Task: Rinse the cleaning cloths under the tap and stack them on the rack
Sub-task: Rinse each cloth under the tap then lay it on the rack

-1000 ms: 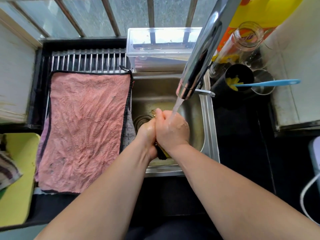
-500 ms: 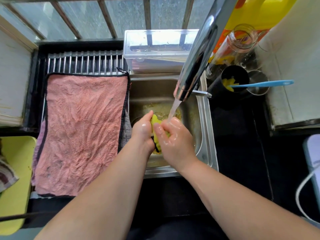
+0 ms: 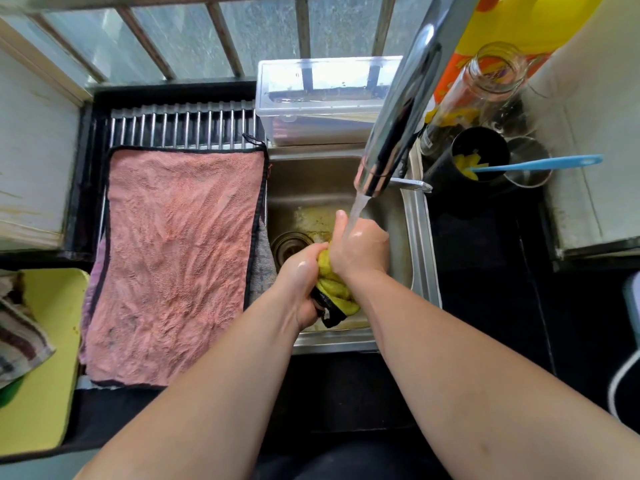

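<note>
A black surface [image 3: 485, 258] spreads below a barred window [image 3: 221, 36] at 12 o'clock. Sunk into it at the centre is a steel sink [image 3: 420, 258], with its drain [image 3: 291, 245] toward 9 o'clock of the basin. A chrome tap [image 3: 394, 133] slants in from 1 o'clock, and its water [image 3: 358, 209] falls onto the right hand [image 3: 362, 251].

Both hands meet over the basin. The left hand [image 3: 301, 275] has its grip curled tight round the lower part of the bunched yellow cloth [image 3: 334, 285]. The right hand's grip is wrapped over the upper part. The cloth's black edging hangs out at 6 o'clock of the hands.

At 9 o'clock of the sink a wire rack [image 3: 180, 128] carries a pink cloth [image 3: 173, 258] spread flat. A grey cloth [image 3: 263, 268] shows under its sink-side edge.

A clear plastic box [image 3: 322, 98] sits at the sink's 12 o'clock rim. At 2 o'clock a glass jar [image 3: 485, 81] and a black cup [image 3: 478, 157] crowd together, with a blue-handled tool [image 3: 540, 163] across the cup. A yellow tray [image 3: 45, 358] holding a striped cloth [image 3: 20, 337] lies at 8 o'clock.

A dark stretch of surface runs from the sink's 3 o'clock rim toward the white wall, and another lies along the front at 6 o'clock under the forearms.
</note>
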